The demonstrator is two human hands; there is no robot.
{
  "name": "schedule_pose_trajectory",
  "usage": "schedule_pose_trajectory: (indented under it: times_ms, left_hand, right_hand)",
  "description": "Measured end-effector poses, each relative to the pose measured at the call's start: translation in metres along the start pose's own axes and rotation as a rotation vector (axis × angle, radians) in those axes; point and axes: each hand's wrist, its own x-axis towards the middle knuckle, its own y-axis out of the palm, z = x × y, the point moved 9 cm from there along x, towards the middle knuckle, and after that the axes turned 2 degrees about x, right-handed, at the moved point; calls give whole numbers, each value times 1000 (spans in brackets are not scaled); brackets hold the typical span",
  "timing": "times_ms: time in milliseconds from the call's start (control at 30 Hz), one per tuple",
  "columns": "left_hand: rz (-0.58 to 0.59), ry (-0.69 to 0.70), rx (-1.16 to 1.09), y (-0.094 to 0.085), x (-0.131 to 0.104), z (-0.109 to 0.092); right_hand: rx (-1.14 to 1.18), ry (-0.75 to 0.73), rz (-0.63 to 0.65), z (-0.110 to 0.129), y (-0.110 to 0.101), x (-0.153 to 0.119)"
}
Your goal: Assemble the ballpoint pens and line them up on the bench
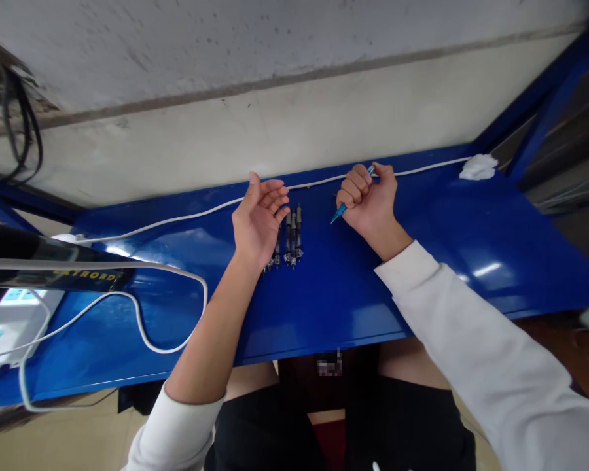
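Note:
My right hand is closed around a blue pen, its tip sticking out below the fist toward the lower left and its other end showing by the thumb. The pen is held above the blue tabletop. My left hand is open with the palm turned up and the fingers loosely curled, nothing in it. Just right of it lie several black pens side by side, roughly parallel, with clear parts at their near ends. The left hand partly hides some of these pens.
A white cable runs along the back of the table to a crumpled white bundle at the right. At the left are a looped white cord, a dark tube with yellow lettering and a white device. A wall stands behind.

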Motion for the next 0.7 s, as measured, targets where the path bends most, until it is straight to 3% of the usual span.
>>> schedule_pose_trajectory:
  times_ms: [267, 400, 533, 633, 700]
  left_hand:
    - [-4, 18, -3, -1, 0, -3]
    - [-18, 11, -1, -4, 2, -4]
    - [-24, 34, 30, -4, 2, -6]
    - [-21, 83, 66, -2, 1, -8]
    - [-18, 121, 87, 0, -1, -10]
  right_hand:
    - [-396, -118, 15, -2, 18, 1]
    - [-705, -289, 42, 7, 25, -6]
    - [-1260, -615, 144, 20, 35, -44]
    - [-1795, -774, 375, 0, 40, -79]
    - [-2062, -758, 444, -18, 32, -93]
